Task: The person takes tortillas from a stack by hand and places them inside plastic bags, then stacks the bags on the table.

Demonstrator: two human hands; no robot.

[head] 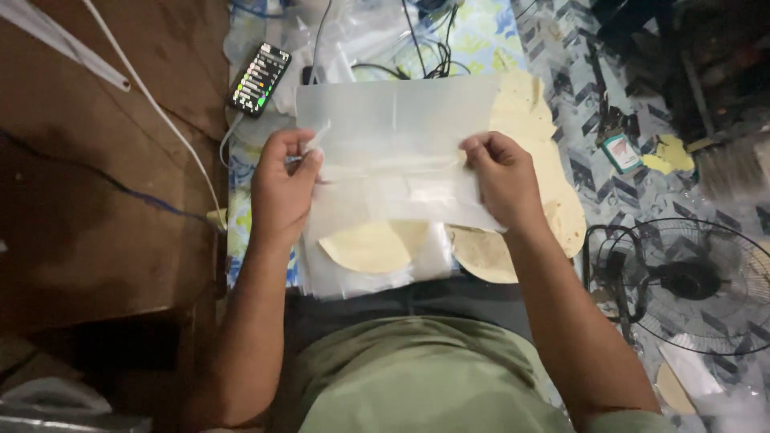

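Both my hands hold up a clear plastic bag (397, 136) by its sides, stretched flat in front of me. My left hand (282, 186) pinches the bag's left edge. My right hand (501, 178) pinches its right edge. Below the bag, on my lap, lies a stack of clear bags (365, 277) with a pale yellow half-round flat piece (365, 247) inside the top one. More pale yellow flat pieces (553, 204) lie to the right, partly hidden behind my right hand.
A brown wooden surface (88, 200) fills the left, crossed by a white cable (160, 112). A phone (260, 78) with a lit screen lies at the top. Black cords (429, 56) sit beyond the bag. A black fan (690, 281) stands on the patterned floor at right.
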